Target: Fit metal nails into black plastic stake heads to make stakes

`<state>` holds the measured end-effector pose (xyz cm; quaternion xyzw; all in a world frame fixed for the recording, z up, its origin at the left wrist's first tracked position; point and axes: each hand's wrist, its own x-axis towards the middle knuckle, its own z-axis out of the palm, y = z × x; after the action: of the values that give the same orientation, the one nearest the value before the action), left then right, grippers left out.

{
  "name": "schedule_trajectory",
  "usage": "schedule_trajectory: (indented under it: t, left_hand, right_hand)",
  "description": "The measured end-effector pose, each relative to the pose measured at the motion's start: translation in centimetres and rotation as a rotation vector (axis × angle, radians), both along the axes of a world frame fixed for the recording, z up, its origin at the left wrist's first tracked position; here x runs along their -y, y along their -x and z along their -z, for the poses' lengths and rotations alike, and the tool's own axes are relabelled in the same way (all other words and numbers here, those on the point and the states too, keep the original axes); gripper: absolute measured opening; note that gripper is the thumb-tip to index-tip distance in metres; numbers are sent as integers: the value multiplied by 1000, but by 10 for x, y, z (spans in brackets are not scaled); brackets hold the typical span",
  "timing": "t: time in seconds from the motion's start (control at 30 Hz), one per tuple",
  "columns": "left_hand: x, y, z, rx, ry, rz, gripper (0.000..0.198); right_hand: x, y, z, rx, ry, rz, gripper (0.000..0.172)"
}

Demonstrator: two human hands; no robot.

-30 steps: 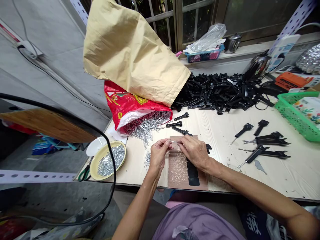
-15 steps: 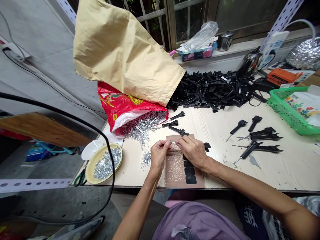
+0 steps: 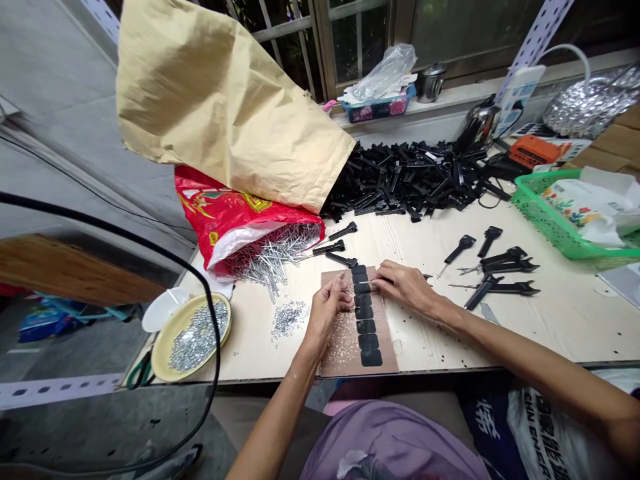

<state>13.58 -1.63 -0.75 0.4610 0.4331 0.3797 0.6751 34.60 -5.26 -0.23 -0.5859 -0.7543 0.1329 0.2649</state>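
Note:
My left hand (image 3: 326,312) is over the brown board (image 3: 345,360), its thumb and fingertips pinched together; what they hold, if anything, is too small to make out. To its right, my right hand (image 3: 406,288) pinches a thin metal pin (image 3: 368,281) that points left across the board. Black rounded-square pads (image 3: 367,326) run in a column down the board, beside pale specks. Left of the board lies a small heap of tiny silver pieces (image 3: 289,319). Several black plastic handles (image 3: 336,248) lie just beyond the board.
A red bag (image 3: 215,213) spills metal pins (image 3: 273,260) under a tan sack (image 3: 225,100). A yellow bowl (image 3: 226,327) holds silver pieces. Black handles (image 3: 415,177) are heaped at the back; several with metal tips (image 3: 487,287) lie right, near a green basket (image 3: 545,223). A black cable (image 3: 218,320) hangs left.
My hands have come apart: the right has moved right with a pin, the left stays pinched over the board. More of the black pads show. The whole view has shifted slightly.

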Motion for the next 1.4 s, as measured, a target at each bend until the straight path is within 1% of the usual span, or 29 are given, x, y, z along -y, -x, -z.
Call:
schedule_trajectory:
  t: [0.1, 0.2, 0.33, 0.47, 0.53, 0.6, 0.67, 0.77, 0.83, 0.9, 0.97, 1.03, 1.2, 1.23, 1.33, 1.37, 1.4]
  left_hand:
    - [-3, 1, 5, -123, -97, -58, 50]
    - [-5, 3, 11, -236, -191, -116, 49]
    - [-6, 4, 19, -250, -195, -174, 50]
    - [-7, 6, 20, -225, -190, -146, 45]
    - [-7, 4, 18, -277, -246, -131, 42]
    - [-8, 1, 14, -399, -398, -118, 38]
    - [-9, -6, 10, -562, -613, -89, 33]
    - [-12, -18, 10, -769, -884, -18, 31]
    - [-15, -24, 15, -857, -989, 20, 32]
    - [-19, -27, 22, -920, -1047, 52, 33]
    - [-21, -27, 26, -960, -1064, 81, 34]
    - [-22, -23, 28, -966, -1041, 101, 36]
    - [-19, -10, 24, -907, -911, 68, 42]
    - [-18, -8, 24, -895, -892, 54, 42]
    - [-17, -7, 26, -873, -867, 15, 42]
    - [-17, -7, 26, -868, -862, 4, 42]
    - [-16, -7, 27, -863, -856, -3, 42]
  right_hand:
    - [-10, -15, 7, 93, -35, 7, 26]
    - [-22, -22, 11, 101, -46, -10, 27]
    - [-27, -24, 14, 71, -52, -13, 28]
    - [-21, -20, 13, 55, -59, -16, 28]
    - [-19, -17, 11, 62, -61, -3, 30]
    - [-19, -16, 11, 83, -61, 12, 31]
    - [-20, -15, 12, 113, -61, 18, 31]
    - [-23, -15, 15, 157, -66, 21, 31]
    - [-25, -14, 16, 184, -74, 27, 32]
    - [-26, -13, 16, 206, -84, 26, 32]
    - [-24, -11, 16, 224, -96, 21, 31]
    - [-19, -10, 16, 244, -118, -7, 31]
    - [-9, -12, 16, 283, -169, -207, 33]
    - [-9, -14, 16, 268, -165, -208, 33]
    - [-7, -16, 18, 189, -139, -97, 32]
    - [-4, -16, 19, 171, -137, -86, 32]
    - [0, -14, 21, 166, -142, -118, 32]
